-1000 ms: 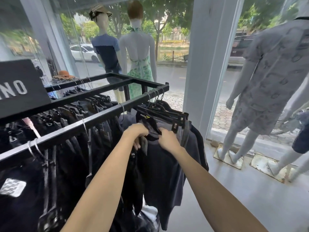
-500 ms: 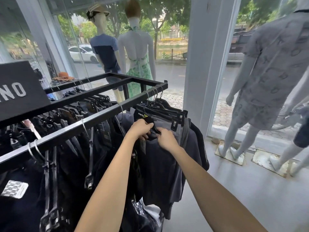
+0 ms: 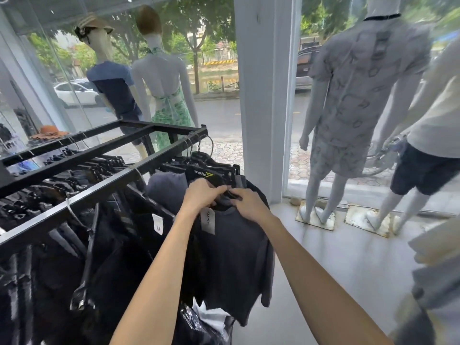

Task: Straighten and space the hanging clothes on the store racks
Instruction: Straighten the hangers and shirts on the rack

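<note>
Soft, overcast daylight pours through the shop windows (image 3: 219,70) across the top and right of the frame, and there are no hard shadows. The pale floor (image 3: 336,257) at lower right carries a broad, dull sheen. Against that brightness the hanging clothes (image 3: 112,245) under the rack (image 3: 99,191) at left go almost black and their folds are lost. The dark shirt (image 3: 231,257) at centre is fairly sharp. The mannequin (image 3: 361,95) at upper right and the pale garments (image 3: 435,270) at the right edge are smeared by blur. Wide-angle distortion leans the pillar (image 3: 261,95) and stretches the frame's edges.
</note>
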